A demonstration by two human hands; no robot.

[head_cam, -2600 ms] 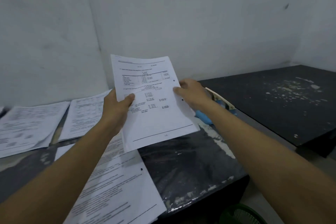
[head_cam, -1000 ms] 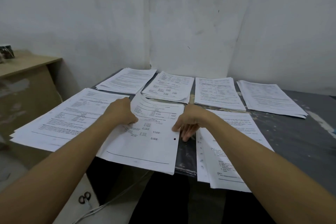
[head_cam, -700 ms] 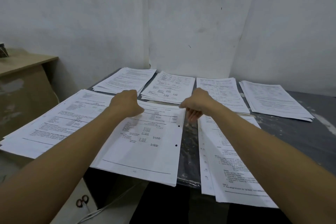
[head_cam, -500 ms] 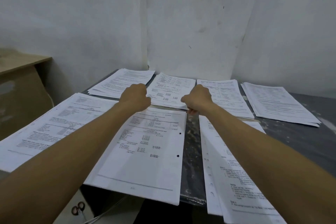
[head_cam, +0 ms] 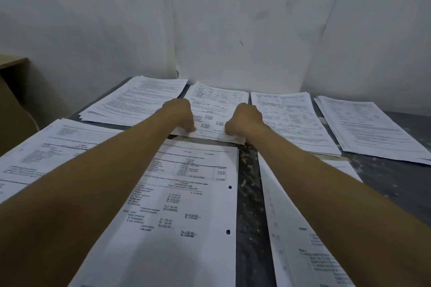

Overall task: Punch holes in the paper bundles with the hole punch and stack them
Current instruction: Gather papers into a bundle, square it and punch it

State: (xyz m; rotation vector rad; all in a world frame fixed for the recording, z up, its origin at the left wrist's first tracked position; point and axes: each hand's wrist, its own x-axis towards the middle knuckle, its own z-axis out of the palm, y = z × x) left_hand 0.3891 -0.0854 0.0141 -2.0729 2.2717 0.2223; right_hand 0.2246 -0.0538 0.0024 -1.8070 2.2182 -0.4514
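We can't see the fingers of either hand, left hand (head_cam: 179, 114) or right hand (head_cam: 245, 121); they're curled under at the near edge of the middle back bundle (head_cam: 217, 105). Print there is too small to read. The punched sheet (head_cam: 186, 212) and right stack (head_cam: 303, 251) get cut off at the bottom edge.

A dark table against pale walls, with a wooden unit off to the left.

The table (head_cam: 387, 177) has a dark, mottled top flecked with pale spots and scuffs, and a bare strip of it runs down the middle toward the near edge. Behind it stands a white wall (head_cam: 233, 18), marked with a few small dark scratches and faint smudges, with seams or folds running down it where its panels meet. At the far left edge a light brown wooden cabinet (head_cam: 14, 100) shows only its top corner and one side, standing lower than the wall's shadowed part.
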